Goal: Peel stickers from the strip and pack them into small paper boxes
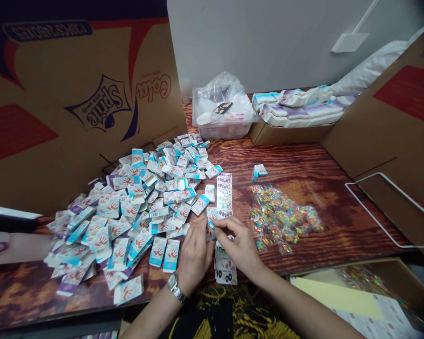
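Between both hands is a small white-and-blue carton (210,230), mostly covered by fingers. My left hand (194,252), with a metal watch at the wrist, wraps round its left side. My right hand (240,245) pinches at its upper end with thumb and forefinger. Just beyond lies a strip of printed sticker sheets (224,188) with rows of coloured spots. Partly under my right hand are printed cards (226,270) with dark oval pictures. To the left spreads a big heap of similar small cartons (137,197), many with flaps open.
Clear packets of bright little pieces (282,216) lie to the right, below two loose cartons (259,172). A plastic tub (222,129) and a tray box of flat cartons (293,134) stand at the back. Large cardboard boxes (74,141) flank the table; a white wire frame (371,216) leans right.
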A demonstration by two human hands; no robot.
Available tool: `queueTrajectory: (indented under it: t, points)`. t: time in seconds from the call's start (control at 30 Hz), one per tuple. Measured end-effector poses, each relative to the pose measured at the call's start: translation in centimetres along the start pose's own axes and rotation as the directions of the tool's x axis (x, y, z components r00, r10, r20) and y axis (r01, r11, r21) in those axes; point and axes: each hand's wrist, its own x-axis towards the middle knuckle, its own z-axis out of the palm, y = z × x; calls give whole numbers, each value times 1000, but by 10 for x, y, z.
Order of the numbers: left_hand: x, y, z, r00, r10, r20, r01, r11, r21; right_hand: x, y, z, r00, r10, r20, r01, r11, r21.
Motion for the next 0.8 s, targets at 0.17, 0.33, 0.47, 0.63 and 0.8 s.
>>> queueTrajectory:
  t: [0.17, 0.33, 0.47, 0.63, 0.8]
  points:
    - [-1, 1, 4, 998, 60, -7, -59, 994, 91, -5, -4, 1, 994, -109, -6, 108, 988, -113]
    - [-5, 2, 8, 997, 75, -6, -74, 990, 120, -2, -1, -1, 999, -52, 17, 53, 995, -89]
    - [-4, 2, 10, 997, 75, -27, -70, 985, 157, -2, -3, -1, 991, -129, 40, 133, 985, -113]
    - [-3, 5, 13, 999, 23, 40, -32, 976, 215, -10, 4, 5, 985, -171, -26, 164, 971, -175]
    - [-5, 8, 15, 997, 0, 75, -14, 981, 191, -23, 11, 13, 969, -239, -62, 220, 949, -227]
